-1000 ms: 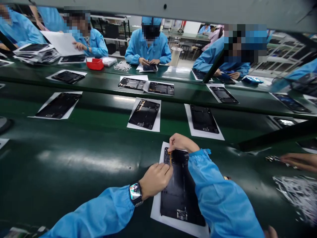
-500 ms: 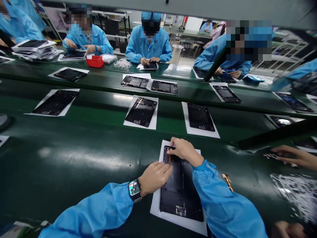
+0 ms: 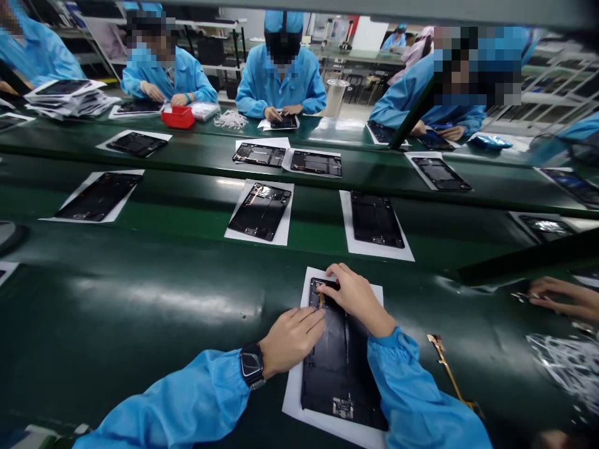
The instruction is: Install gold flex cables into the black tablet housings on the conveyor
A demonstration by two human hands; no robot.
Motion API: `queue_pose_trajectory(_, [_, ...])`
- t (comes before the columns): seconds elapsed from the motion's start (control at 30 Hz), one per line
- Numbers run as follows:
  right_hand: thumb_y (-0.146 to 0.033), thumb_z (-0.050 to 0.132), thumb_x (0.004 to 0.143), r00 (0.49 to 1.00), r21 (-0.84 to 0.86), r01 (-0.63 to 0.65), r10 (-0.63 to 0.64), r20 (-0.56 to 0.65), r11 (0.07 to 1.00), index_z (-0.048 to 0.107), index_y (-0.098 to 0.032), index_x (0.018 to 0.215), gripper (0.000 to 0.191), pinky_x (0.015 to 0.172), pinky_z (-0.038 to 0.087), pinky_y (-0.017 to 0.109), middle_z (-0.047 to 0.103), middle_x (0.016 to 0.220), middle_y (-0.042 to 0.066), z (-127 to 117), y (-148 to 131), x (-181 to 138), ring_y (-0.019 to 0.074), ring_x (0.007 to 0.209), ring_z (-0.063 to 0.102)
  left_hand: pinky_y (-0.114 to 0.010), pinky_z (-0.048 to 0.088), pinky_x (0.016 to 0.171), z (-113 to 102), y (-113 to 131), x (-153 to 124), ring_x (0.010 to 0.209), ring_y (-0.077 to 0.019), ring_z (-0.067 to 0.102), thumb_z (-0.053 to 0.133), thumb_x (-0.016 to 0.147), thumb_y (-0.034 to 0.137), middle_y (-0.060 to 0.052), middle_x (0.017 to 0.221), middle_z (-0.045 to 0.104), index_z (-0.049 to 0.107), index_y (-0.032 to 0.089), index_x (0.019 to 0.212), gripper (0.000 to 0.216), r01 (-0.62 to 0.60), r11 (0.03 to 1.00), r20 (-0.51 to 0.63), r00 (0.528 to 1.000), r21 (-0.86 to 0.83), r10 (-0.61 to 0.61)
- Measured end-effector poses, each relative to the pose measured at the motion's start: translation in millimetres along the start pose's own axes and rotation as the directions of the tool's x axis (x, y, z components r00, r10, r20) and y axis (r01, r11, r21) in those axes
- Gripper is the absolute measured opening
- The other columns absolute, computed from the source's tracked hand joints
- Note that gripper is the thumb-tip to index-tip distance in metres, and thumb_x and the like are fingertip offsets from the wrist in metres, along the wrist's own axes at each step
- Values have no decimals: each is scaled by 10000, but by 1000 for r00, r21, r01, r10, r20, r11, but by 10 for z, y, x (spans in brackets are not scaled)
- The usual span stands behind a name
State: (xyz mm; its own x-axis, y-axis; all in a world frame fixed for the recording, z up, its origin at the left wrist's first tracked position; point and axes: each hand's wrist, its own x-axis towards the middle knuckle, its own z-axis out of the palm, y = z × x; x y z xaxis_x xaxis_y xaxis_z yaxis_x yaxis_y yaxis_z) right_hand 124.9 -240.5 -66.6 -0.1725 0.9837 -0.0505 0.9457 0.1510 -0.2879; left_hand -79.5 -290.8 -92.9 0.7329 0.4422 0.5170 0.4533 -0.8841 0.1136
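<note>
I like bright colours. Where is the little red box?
The red box sits far off on the left, on the green table's far edge, beside a white tangle.

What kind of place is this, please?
Probably an electronics assembly line in a factory. Open tablets lie on white sheets along green belts, people in blue coats work opposite, and both hands, left hand and right hand, press on one tablet.

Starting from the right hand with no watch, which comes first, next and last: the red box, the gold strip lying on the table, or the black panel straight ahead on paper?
From the right hand:
1. Black panel, just beyond it.
2. Gold strip, to its right.
3. Red box, far across, left.
</note>
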Motion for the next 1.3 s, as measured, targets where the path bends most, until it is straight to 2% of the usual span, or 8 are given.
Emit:
queue_pose_trajectory(0.17, [-413,719,818,999,75,-44,41,33,996,531,-232,939,287,597,339,278,600,899,-8,-7,64,63,165,719,579,-314,523,833,24,-7,-16,1052,-187,617,413,997,128,-84,1163,668,632,103,1045,226,-27,999,63,998,-18,28])
queue_pose_trajectory(0.33, [-388,744,801,1000,102,-20,19,7,995,529,-237,950,302,584,307,271,609,901,-22,0,80,71,163,729,585,-320,530,801,-30,-6,14,1038,-209,624,422,984,106,-100,1144,679,647,87,1013,228,-66,998,89,994,-5,66])
queue_pose_trajectory(0.47, [-408,771,784,1000,105,-20,20,-1,994,533,-236,949,337,572,284,268,620,916,-23,8,92,78,173,746,600,-331,528,826,-61,1,25,1067,-215,616,424,982,104,-125,1175,664,642,83,1056,232,-78,997,140,987,16,75])
queue_pose_trajectory(0.93, [-439,761,787,1000,88,-31,31,5,996,545,-224,946,343,566,279,268,629,905,-7,-14,92,77,175,734,595,-332,523,815,-57,-4,56,1050,-228,620,448,962,86,-124,1155,673,647,64,1044,217,-110,994,163,981,14,106])
queue_pose_trajectory(1.07, [-448,757,794,999,82,-38,37,18,996,546,-223,947,344,565,276,268,626,909,-6,-4,89,80,176,728,595,-331,519,810,-71,-3,81,1057,-224,620,446,963,84,-130,1170,667,649,76,1032,214,-119,993,212,971,17,113])
queue_pose_trajectory(1.2, [-420,719,831,999,85,-46,44,29,995,554,-219,963,291,574,308,276,621,930,10,-18,79,68,188,755,600,-344,524,839,-106,-38,90,1080,-232,608,493,982,223,-122,1181,664,648,89,1038,213,-85,995,247,964,-51,95])
queue_pose_trajectory(1.3, [-302,568,935,999,160,-20,15,32,987,578,-202,997,118,656,384,291,611,962,39,-124,82,13,189,795,604,-341,518,887,-137,-87,79,1114,-220,589,513,981,335,-99,1188,661,631,98,1083,284,-18,987,231,971,-161,56])
